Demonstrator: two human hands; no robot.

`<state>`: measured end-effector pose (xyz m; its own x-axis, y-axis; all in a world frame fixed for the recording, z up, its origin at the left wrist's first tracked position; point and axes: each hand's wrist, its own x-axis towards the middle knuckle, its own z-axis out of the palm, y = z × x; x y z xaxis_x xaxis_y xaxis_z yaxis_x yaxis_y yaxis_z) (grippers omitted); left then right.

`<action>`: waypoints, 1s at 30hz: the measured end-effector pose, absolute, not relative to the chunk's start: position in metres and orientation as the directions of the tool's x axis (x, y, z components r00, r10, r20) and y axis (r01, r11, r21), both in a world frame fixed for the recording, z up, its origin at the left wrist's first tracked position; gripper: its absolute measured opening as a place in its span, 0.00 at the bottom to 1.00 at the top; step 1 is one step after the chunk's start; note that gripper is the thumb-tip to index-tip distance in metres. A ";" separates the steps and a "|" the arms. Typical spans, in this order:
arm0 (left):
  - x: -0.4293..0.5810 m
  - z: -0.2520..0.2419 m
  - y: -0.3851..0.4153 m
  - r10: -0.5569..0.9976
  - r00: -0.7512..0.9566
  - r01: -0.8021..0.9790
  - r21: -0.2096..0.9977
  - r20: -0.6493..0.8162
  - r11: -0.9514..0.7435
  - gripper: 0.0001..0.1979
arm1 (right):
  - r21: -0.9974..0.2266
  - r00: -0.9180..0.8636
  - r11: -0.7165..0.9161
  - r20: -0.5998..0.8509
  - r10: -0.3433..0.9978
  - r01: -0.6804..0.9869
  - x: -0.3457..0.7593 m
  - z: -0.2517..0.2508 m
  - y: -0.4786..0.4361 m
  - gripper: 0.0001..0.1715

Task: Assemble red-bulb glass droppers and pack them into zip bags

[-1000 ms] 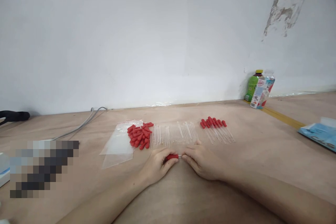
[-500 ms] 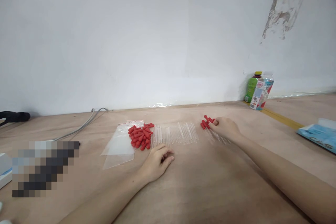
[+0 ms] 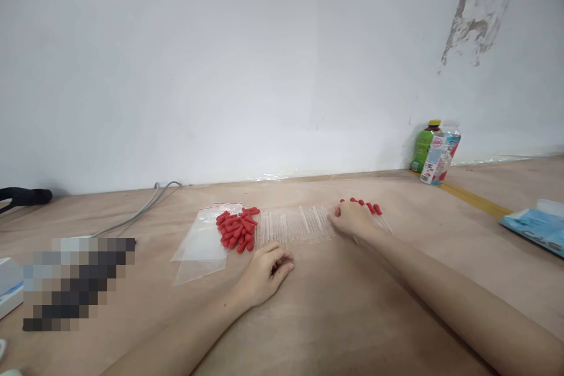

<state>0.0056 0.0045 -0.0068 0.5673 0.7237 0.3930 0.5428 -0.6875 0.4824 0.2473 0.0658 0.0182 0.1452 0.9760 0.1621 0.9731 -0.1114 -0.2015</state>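
1. We see a yellow-capped green plastic bottle beside a clear bottle with a printed label.
2. We find a flat, light-blue packet near a yellow strip.
3. Leftward, we note thin grey cables and a rounded black object.
4. We face a white wall with a peeled patch.

Red, tapered bulbs lie in a loose heap near the table's far edge. Just to their right, slim clear tubes lie side by side, ends toward that edge; further right, partly hidden droppers lie with red ends toward it.
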 end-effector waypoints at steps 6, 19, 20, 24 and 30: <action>0.006 -0.008 0.001 0.721 0.570 0.559 0.458 0.393 -0.691 0.06 | -0.209 0.171 -0.160 0.039 0.984 0.965 0.234 0.018 0.081 0.13; -0.044 0.049 0.098 0.893 0.004 0.960 0.248 0.450 -0.129 0.09 | -0.102 -0.030 0.059 0.268 0.963 0.993 0.232 0.022 0.029 0.17; -0.049 0.051 0.110 0.907 -0.040 0.964 0.256 0.418 -0.076 0.09 | -0.080 -0.067 0.097 0.324 0.944 0.992 0.231 0.020 0.021 0.16; -0.056 0.052 0.144 0.951 -0.181 0.951 0.290 0.251 0.104 0.13 | -0.084 -0.201 0.275 0.486 0.851 0.958 0.230 0.007 -0.006 0.13; -0.052 0.044 0.159 0.956 -0.276 0.910 0.348 0.101 0.226 0.14 | -0.170 -0.257 0.403 0.540 0.801 0.899 0.233 -0.013 -0.013 0.13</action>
<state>-0.0523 0.1590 0.0444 -0.2762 0.9557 0.1012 0.9099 0.2261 0.3477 0.2334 -0.0128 -0.0134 -0.2565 0.8013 0.5405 0.8994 0.4027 -0.1702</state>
